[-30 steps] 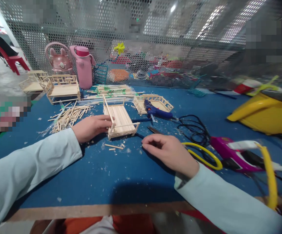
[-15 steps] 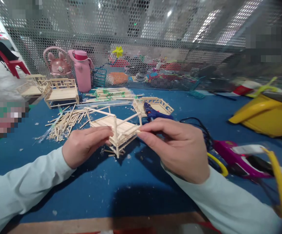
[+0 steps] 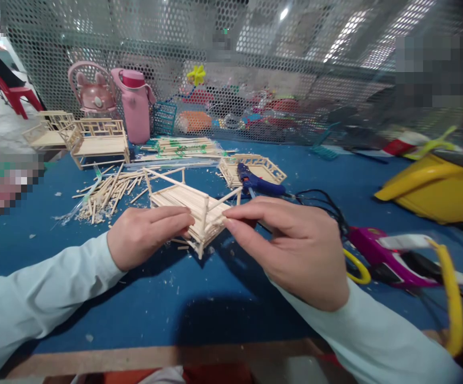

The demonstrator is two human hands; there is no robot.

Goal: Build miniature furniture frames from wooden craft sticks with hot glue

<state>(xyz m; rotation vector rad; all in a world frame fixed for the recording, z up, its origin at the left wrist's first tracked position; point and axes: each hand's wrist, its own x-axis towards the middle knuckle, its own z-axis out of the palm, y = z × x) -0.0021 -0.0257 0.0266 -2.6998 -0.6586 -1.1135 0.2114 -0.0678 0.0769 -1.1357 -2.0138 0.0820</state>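
A small bed-like frame of pale wooden sticks (image 3: 179,197) stands on the blue tabletop, with corner posts and thin rails. My left hand (image 3: 147,234) is closed on its near left side, thumb hidden and fingers laid along the edge. Thumb and forefinger of my right hand (image 3: 291,245) are pinched together at the frame's right side, by the slatted top. Whatever lies between those fingertips is too small to make out. Just behind the right hand rests a blue glue gun (image 3: 265,185), partly over another stick model (image 3: 231,169).
Loose sticks (image 3: 111,194) lie left of the frame, bundled sticks (image 3: 183,146) behind it. Two finished-looking stick models (image 3: 101,144) stand back left near a pink bottle (image 3: 136,114). At right are a magenta tool (image 3: 375,256) and a yellow object (image 3: 435,186). Perforated metal (image 3: 231,53) closes the back.
The stick frame has turned and shifted slightly right between my hands, its near corner post now closer to my right fingertips. My left hand has moved a little right with it.
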